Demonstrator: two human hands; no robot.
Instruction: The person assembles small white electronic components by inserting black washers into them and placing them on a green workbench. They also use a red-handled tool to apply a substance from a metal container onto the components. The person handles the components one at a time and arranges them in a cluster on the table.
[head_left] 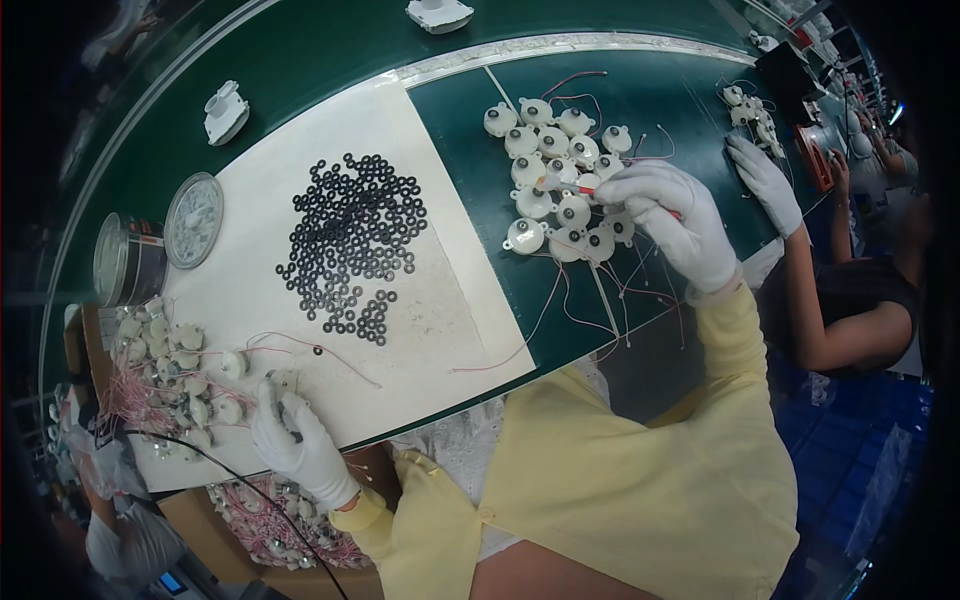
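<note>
My right hand (675,220), white-gloved, grips a slim brush (568,186) with a red handle. Its tip reaches over a cluster of small round white motors (573,212) with dark centres and thin wires, on the green part of the table. Lower left, my left hand (295,440), also gloved, is closed around a small white motor (285,380), partly hidden by the fingers. Next to that hand lie another motor (234,365) with pink wires, a single black ring (318,351) and a heap of wired motors (165,365). Many black rings (355,230) are spread over the white sheet.
At the left stand a tin can (130,260) and its round lid (194,220). White housings (227,112) sit beyond the sheet. A cardboard box (290,520) of wired motors is below the table edge. A co-worker's gloved hand (765,185) rests at the right near more motors (750,115).
</note>
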